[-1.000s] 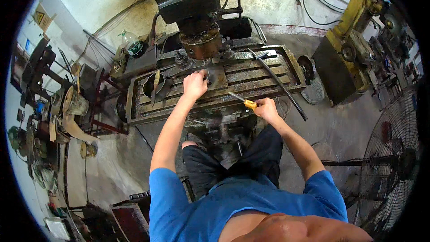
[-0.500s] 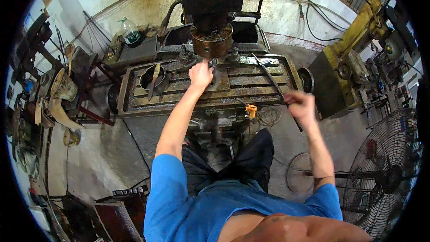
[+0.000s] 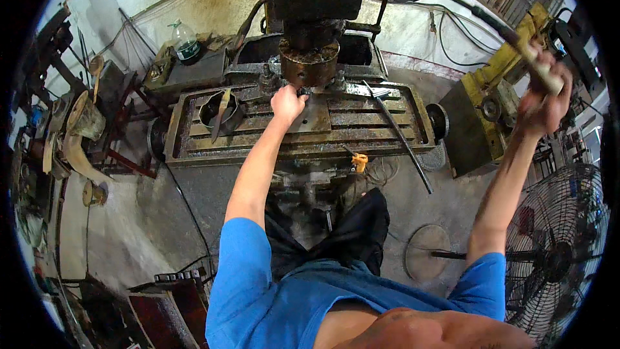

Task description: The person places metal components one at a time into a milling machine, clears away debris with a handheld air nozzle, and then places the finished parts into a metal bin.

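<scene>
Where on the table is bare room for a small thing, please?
The slotted table looks mostly open between the left hand and the long dark bar. It is crowded at the left end, around the metal ring and flat tool, and at the back, near the brown cylinder.

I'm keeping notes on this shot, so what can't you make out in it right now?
All in the head view:
What, if anything, the left hand pinches: hidden by the hand itself.
Top of the machine: cut off by the upper edge.
Exact finger placement of the right hand around the pale grip: blurred.
</scene>
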Available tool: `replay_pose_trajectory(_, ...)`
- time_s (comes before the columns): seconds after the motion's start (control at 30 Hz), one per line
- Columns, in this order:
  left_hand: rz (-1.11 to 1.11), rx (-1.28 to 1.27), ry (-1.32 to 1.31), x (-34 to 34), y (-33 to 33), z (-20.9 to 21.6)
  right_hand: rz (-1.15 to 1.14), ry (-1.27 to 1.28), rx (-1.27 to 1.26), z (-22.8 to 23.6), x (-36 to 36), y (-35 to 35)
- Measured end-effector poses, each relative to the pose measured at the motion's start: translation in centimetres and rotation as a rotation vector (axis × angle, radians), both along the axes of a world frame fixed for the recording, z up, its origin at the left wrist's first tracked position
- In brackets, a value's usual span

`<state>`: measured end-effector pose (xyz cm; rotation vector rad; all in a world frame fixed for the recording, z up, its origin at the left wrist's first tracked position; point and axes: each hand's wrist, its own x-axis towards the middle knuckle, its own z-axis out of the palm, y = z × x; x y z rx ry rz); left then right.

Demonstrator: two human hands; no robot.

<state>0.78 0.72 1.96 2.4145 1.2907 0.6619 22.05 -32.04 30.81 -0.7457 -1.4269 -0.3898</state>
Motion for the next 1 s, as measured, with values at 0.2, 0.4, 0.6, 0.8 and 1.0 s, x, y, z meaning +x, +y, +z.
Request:
replay_pose_trajectory(0.2,0.049,0.024,-0.034,-0.4,0.8,-1.0,-0.142,0.051,-0.020,-5.2,-1.7,0.0)
replay_pose_trajectory(0.4,0.024,0.020,-0.086,0.4,1.2,-1.8,-0.281,0.025,-0.047,-2.8,-2.5,-0.1)
replay_pose_trajectory(0.6,0.041,0.030,-0.097,0.1,1.0,-1.6,-0.199,0.074,-0.046,-4.5,-2.8,0.0)
replay_pose_trajectory(0.8,0.015,0.038,-0.147,0.1,1.8,-2.4,-0.184,0.026,-0.049,-5.7,-2.6,-0.4)
replay_pose_trajectory(1.0,0.020,0.063,-0.097,-0.4,1.2,-2.1,-0.287,0.045,-0.082,-4.3,-2.8,0.0)
